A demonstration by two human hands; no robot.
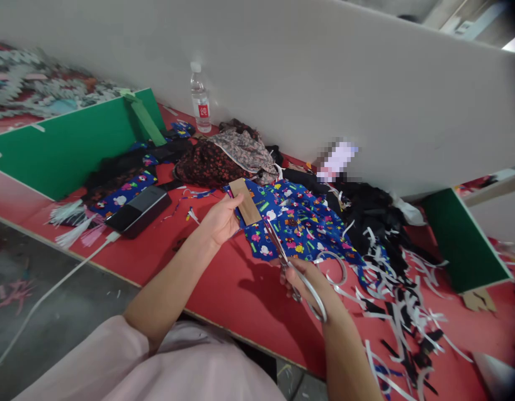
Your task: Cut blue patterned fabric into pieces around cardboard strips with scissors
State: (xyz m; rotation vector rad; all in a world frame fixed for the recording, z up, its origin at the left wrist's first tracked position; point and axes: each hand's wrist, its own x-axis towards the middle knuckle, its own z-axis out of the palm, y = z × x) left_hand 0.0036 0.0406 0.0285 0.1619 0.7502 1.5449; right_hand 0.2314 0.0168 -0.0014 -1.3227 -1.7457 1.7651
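My left hand (pixel 222 221) pinches a flat brown cardboard strip (pixel 246 205) together with the edge of a blue cloth (pixel 301 217) printed with colourful cartoon figures. Thumb on top, the fingers are partly hidden beneath. From there the cloth spreads right across the red table. In my right hand (pixel 314 275) is a pair of metal scissors (pixel 276 240) with light grey handles. Their blades point up and left, with the tips at the cloth just beside the strip's lower right end; whether they touch the cloth I cannot tell.
A black box-shaped device (pixel 138 211) with a white cable (pixel 52 289) lies at left. Behind are a water bottle (pixel 201 103) and dark floral cloth (pixel 211 161). Green boards (pixel 73 147) flank the table, a grey partition (pixel 282 78) backs it. Cut strips (pixel 408 317) litter the right.
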